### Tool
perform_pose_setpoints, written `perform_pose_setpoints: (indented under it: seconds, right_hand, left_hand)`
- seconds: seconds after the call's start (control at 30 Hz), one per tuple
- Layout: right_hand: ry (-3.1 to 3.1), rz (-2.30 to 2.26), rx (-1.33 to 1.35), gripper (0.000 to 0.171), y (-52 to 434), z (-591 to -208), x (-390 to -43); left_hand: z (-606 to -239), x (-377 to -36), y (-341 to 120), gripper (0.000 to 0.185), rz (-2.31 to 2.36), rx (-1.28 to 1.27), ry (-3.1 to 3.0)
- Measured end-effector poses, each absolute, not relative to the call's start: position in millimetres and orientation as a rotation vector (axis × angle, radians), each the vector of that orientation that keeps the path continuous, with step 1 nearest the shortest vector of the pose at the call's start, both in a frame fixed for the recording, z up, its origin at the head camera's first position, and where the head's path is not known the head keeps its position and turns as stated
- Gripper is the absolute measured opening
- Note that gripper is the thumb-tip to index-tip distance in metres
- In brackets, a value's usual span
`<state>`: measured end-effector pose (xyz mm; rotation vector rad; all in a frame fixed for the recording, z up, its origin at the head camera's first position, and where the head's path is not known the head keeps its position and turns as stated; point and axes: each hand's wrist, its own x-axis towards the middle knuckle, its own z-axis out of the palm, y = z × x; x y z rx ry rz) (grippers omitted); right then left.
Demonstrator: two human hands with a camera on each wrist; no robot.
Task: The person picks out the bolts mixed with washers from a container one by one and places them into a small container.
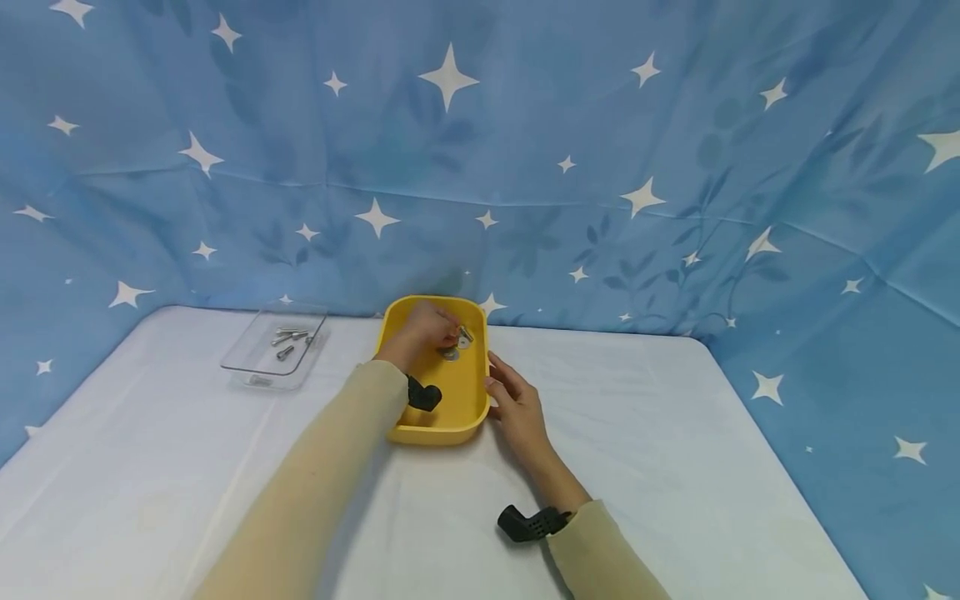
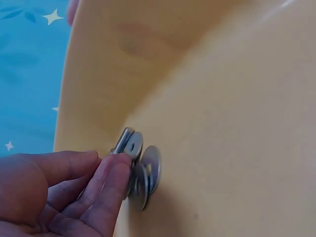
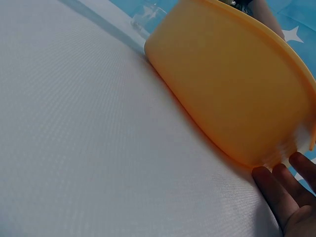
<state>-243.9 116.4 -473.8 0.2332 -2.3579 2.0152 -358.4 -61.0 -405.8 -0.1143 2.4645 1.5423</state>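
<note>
A yellow tray (image 1: 435,433) stands on the white table, and a few flat metal washers (image 1: 453,346) lie in a small pile on its floor at the far end. My left hand (image 1: 423,329) reaches into the tray. In the left wrist view its curled fingertips (image 2: 116,170) pinch at the edge of the washers (image 2: 148,170) near the tray wall (image 2: 148,59). My right hand (image 1: 517,408) lies flat on the table at the tray's right side. Its straight fingers (image 3: 276,190) touch the outer wall of the tray (image 3: 222,84).
A clear plastic tray (image 1: 247,367) holding a few metal bolts (image 1: 288,337) sits to the left of the yellow tray. A blue star-patterned cloth (image 1: 600,167) hangs behind and around the table. White tabletop (image 1: 675,467) stretches to the right and front.
</note>
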Motion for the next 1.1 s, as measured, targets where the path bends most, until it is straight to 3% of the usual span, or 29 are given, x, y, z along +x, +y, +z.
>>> perform_pose_setpoints:
  seconds: [0.57, 1.1]
  right_hand:
    - [-2.353, 2.036, 0.238, 0.045, 116, -471, -244]
    - [-2.373, 1.995, 0.232, 0.046, 116, -469, -244]
  left_hand:
    - [-410, -357, -48, 0.014, 1.739, -0.311, 2.357]
    - [-417, -363, -43, 0.010, 1.698, -0.272, 2.333]
